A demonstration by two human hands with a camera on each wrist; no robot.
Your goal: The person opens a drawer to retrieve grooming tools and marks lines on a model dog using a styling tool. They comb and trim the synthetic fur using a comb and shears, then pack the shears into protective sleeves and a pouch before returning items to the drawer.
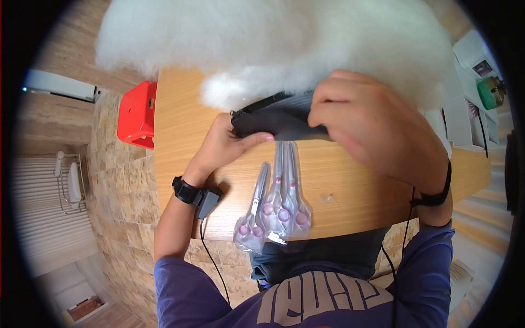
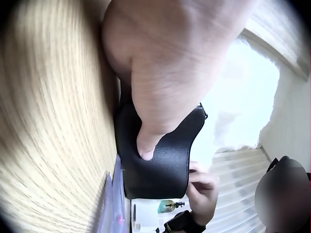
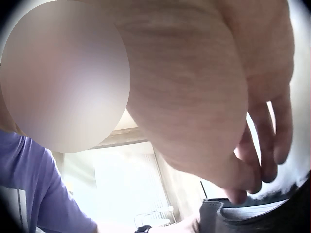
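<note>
A black zip pouch (image 1: 279, 119) is held just over the front middle of the table, its long zipped edge facing away from the person. The left hand (image 1: 220, 143) grips its left end, thumb laid along the near face; in the left wrist view that thumb (image 2: 148, 145) presses the grained black side. At the other end, the right hand (image 1: 363, 115) has thumb and index finger pinched together at the pouch's top edge. The right wrist view shows the pouch mouth (image 3: 252, 209) parted, with pale lining inside. Several scissors (image 1: 278, 202) in clear plastic sleeves lie nearest the person.
A big heap of white fluffy stuffing (image 1: 262, 38) covers the far side of the wooden table (image 1: 180, 109). Left of the table stands a red stool (image 1: 135, 115). A green pump bottle (image 1: 488, 93) sits among white boxes at right. Cables hang from both wrists.
</note>
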